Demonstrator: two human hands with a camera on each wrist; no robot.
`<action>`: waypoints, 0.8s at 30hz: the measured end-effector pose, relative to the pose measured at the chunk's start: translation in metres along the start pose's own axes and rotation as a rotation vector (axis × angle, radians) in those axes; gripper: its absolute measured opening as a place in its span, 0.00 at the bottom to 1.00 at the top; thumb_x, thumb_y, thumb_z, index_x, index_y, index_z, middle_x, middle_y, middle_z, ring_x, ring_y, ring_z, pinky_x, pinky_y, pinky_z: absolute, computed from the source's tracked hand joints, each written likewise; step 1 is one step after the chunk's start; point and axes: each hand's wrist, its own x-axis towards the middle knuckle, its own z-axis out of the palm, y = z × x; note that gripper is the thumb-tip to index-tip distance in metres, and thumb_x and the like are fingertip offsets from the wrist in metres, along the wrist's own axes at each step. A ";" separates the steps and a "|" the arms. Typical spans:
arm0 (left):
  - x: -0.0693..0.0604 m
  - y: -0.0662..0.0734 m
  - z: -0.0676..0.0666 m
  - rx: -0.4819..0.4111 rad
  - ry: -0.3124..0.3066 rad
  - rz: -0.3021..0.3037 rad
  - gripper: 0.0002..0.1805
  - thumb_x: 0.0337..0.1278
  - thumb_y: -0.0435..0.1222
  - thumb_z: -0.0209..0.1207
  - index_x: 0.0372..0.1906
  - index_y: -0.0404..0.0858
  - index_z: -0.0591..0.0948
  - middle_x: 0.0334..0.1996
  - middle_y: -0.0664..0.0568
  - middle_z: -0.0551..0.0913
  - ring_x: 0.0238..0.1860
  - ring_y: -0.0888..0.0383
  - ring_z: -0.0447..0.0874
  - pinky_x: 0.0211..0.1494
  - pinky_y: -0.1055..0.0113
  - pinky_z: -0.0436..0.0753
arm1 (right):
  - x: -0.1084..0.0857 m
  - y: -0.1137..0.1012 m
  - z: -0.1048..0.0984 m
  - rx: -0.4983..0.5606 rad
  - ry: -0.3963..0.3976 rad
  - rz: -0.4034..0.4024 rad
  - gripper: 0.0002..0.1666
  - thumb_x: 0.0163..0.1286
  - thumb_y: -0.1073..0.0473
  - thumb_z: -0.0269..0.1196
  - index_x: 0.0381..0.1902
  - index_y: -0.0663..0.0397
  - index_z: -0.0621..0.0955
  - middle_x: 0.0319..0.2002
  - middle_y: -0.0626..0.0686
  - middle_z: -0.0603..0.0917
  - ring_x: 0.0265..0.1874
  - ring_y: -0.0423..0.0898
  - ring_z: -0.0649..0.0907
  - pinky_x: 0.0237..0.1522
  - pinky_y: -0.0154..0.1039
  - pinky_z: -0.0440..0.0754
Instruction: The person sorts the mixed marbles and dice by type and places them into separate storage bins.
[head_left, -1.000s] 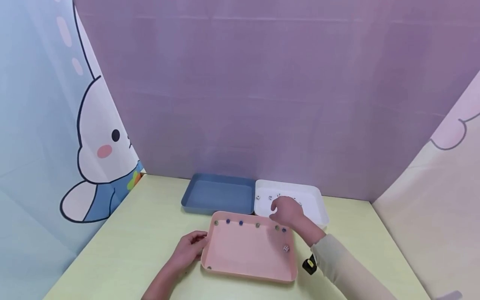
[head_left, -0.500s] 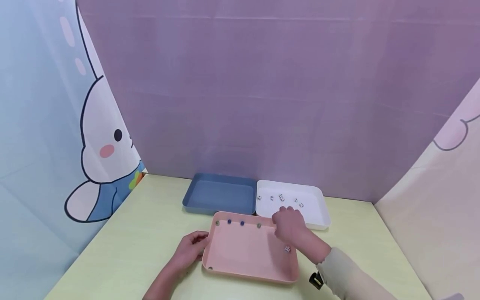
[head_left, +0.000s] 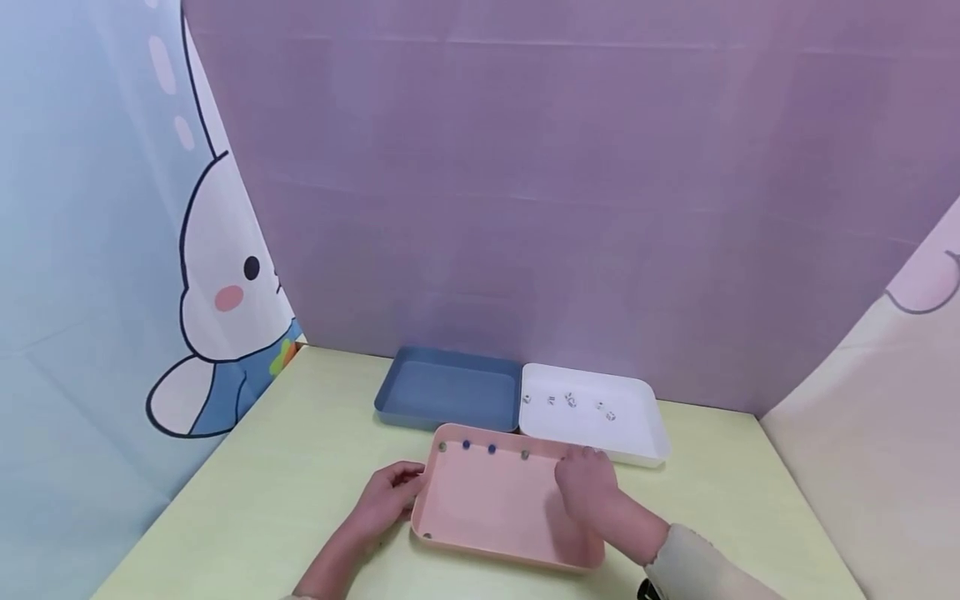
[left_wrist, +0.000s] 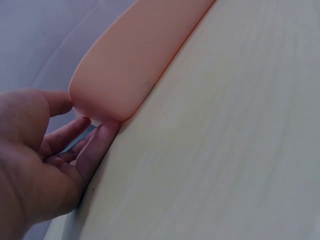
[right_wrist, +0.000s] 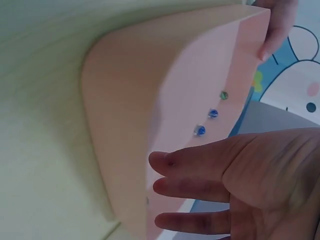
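"Purple cloth [head_left: 525, 167] hangs behind a pale yellow table [head_left: 300, 458]. What's in the middle of it all?"

"That would be the pink tray [head_left: 487, 508], on the table right in front of the person. Two blue marbles [head_left: 491, 448] sit by its far wall, between two greenish marbles [head_left: 442, 447]. Another small piece lies in the near left corner, too small to make out."

"And the hands?"

"Left hand [head_left: 386, 500] is grasping the tray's left edge, fingers bent against it. Right hand [head_left: 588, 483] is over the right end, loose, with thumb and fingers reaching out slightly apart. Whether its tips touch anything, I can't tell."

"Further out?"

"Just beyond the pink tray, a blue tray [head_left: 450, 392] on the left sits alongside a white tray [head_left: 630, 433] on the right. Several white dice [head_left: 611, 416] are scattered in the white one."

"And off to the left?"

"Light blue cloth printed with a white rabbit [head_left: 217, 258]; its eye is black, its cheek pink."
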 end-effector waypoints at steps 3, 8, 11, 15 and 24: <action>0.000 -0.001 0.000 0.001 -0.004 0.001 0.20 0.69 0.37 0.55 0.58 0.27 0.75 0.43 0.40 0.78 0.37 0.53 0.81 0.34 0.60 0.84 | 0.000 -0.001 0.005 -0.026 -0.016 0.006 0.04 0.60 0.61 0.66 0.31 0.57 0.83 0.31 0.54 0.77 0.31 0.50 0.76 0.35 0.46 0.79; -0.001 0.002 0.001 0.005 -0.006 0.007 0.19 0.70 0.36 0.55 0.57 0.26 0.75 0.43 0.39 0.77 0.37 0.53 0.80 0.33 0.60 0.84 | 0.001 0.000 0.010 -0.068 -0.058 0.008 0.05 0.62 0.59 0.66 0.33 0.55 0.84 0.31 0.53 0.78 0.30 0.49 0.75 0.34 0.44 0.79; -0.004 0.007 0.002 0.010 -0.002 0.006 0.19 0.70 0.35 0.55 0.57 0.26 0.75 0.43 0.39 0.77 0.37 0.53 0.79 0.33 0.60 0.84 | 0.003 0.000 0.011 -0.078 -0.079 0.010 0.05 0.62 0.58 0.66 0.34 0.54 0.84 0.32 0.53 0.79 0.31 0.48 0.75 0.35 0.44 0.79; -0.004 0.006 0.001 0.018 0.011 0.006 0.19 0.69 0.36 0.56 0.57 0.27 0.75 0.43 0.41 0.78 0.37 0.53 0.79 0.33 0.60 0.84 | 0.005 -0.001 0.012 -0.079 -0.093 0.013 0.05 0.62 0.58 0.66 0.34 0.53 0.84 0.33 0.52 0.79 0.31 0.48 0.75 0.37 0.44 0.79; 0.000 0.002 0.002 0.014 0.004 0.006 0.19 0.68 0.37 0.57 0.56 0.28 0.76 0.42 0.42 0.77 0.36 0.54 0.79 0.33 0.62 0.84 | 0.008 -0.001 0.019 -0.134 -0.089 0.013 0.08 0.63 0.56 0.66 0.35 0.55 0.84 0.33 0.54 0.78 0.32 0.49 0.75 0.37 0.43 0.80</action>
